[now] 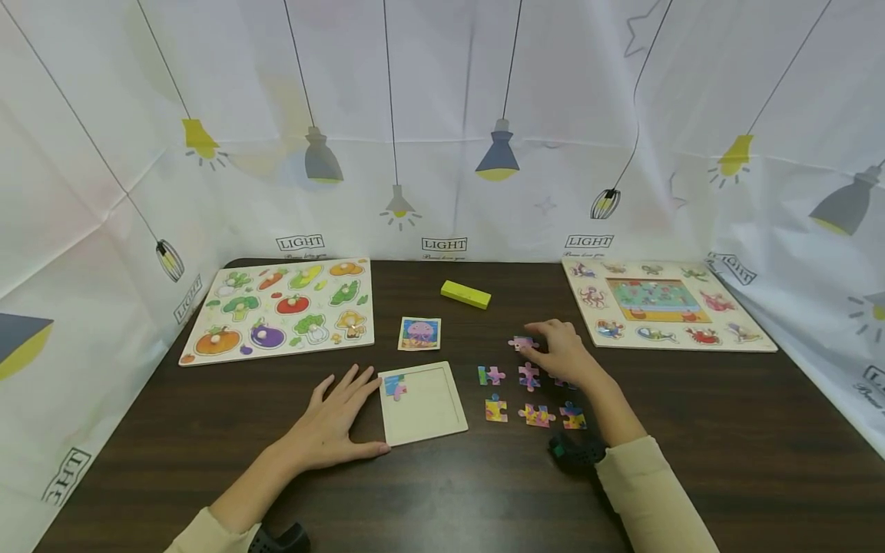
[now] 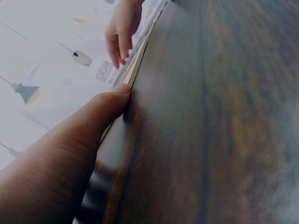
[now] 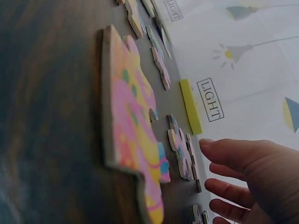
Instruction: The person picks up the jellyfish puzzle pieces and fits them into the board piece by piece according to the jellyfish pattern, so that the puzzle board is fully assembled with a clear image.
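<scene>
A square wooden puzzle tray [image 1: 430, 411] lies mid-table, with a blue-and-pink jigsaw piece [image 1: 396, 386] at its upper left corner. My left hand [image 1: 339, 425] rests beside the tray with fingers spread, its thumb touching the near left corner. My right hand [image 1: 563, 355] reaches over the loose pieces, fingertips at a pink jigsaw piece [image 1: 522, 342] at the back. In the right wrist view its thumb and fingers stand apart. Closer in lie a pink-purple piece [image 1: 528, 376], a green-and-pink piece [image 1: 492, 375] and several yellowish pieces [image 1: 537, 415]. The right hand partly hides another piece.
A small picture card [image 1: 419, 334] with a pink sea creature lies behind the tray. Farther back is a yellow block [image 1: 466, 295]. A vegetable puzzle board [image 1: 280, 311] stands left, a sea-animal board [image 1: 667, 303] right. A printed cloth [image 1: 442, 92] hangs behind the table.
</scene>
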`<action>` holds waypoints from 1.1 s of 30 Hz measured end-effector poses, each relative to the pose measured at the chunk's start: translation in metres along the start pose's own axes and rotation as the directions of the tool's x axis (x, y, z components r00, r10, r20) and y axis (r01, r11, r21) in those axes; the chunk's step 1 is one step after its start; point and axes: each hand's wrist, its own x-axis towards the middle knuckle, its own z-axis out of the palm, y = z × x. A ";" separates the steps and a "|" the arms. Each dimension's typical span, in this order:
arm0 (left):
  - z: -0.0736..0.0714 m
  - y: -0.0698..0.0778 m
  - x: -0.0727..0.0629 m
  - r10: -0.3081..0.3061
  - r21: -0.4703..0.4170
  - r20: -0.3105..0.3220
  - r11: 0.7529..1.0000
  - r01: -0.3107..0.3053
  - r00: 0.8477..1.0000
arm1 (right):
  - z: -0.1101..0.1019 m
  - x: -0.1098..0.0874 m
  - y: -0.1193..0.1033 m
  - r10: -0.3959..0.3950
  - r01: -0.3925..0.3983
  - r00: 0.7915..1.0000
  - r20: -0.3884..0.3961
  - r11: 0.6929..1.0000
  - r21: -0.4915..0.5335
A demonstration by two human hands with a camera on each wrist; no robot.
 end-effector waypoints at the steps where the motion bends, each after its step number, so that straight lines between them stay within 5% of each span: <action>1: 0.000 0.000 0.000 0.000 -0.001 -0.001 1.000 0.000 1.000 | 0.001 0.000 0.001 -0.001 0.001 1.000 0.006 1.000 0.003; 18: 0.000 0.000 0.000 -0.001 0.003 -0.003 1.000 0.001 1.000 | 0.009 0.001 0.000 0.017 -0.019 0.999 -0.043 0.999 -0.040; 33: 0.000 -0.001 0.000 -0.014 -0.008 0.024 1.000 0.014 1.000 | 0.013 0.002 0.002 0.072 -0.070 0.993 -0.097 0.997 0.028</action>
